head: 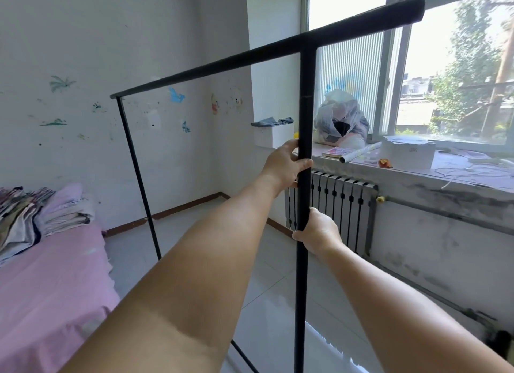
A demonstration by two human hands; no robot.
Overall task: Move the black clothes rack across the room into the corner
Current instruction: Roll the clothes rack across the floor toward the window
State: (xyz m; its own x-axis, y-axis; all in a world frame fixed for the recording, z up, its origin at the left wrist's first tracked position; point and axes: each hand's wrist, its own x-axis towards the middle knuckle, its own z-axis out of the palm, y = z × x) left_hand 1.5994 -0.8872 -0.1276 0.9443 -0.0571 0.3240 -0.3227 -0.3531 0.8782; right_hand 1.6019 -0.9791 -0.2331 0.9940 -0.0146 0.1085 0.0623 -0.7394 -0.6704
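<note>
The black clothes rack (307, 94) stands in front of me, bare of clothes. Its top bar slopes from upper right down to a far post at the left. My left hand (283, 165) grips the near upright post at about mid-height. Lower on the same post, my right hand (318, 232) is closed around it. The post's foot is cut off by the bottom of the frame. Beyond the rack lies the room corner (222, 194), where the marked white wall meets the window wall.
A bed with a pink sheet (50, 289) and folded laundry (36, 211) fills the left. A radiator (339, 205) sits under the cluttered windowsill (417, 166) on the right. Pale glossy floor tiles (189, 233) run between them toward the corner.
</note>
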